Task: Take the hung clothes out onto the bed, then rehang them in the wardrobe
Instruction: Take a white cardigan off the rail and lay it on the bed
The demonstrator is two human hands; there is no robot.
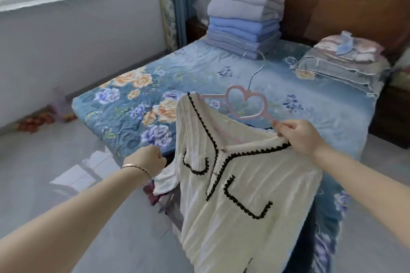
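Observation:
A cream cardigan (pixel 239 195) with black zigzag trim hangs over the bed's near corner, partly on a pink hanger (pixel 244 104) with a heart-shaped centre and a metal hook. My right hand (pixel 297 135) pinches the cardigan's right shoulder together with the hanger's arm. My left hand (pixel 148 159) is curled at the cardigan's left edge and grips the fabric there. Other clothes (pixel 164 197), purple and dark, lie bunched under the cardigan on the bed (pixel 199 73), which has a blue floral cover.
A tall stack of folded blankets (pixel 244 22) stands at the bed's head against the wooden headboard (pixel 332 2). Folded pillows (pixel 341 62) lie at the right. A window and curtain are at the left wall, with grey tiled floor (pixel 55 173) beside the bed.

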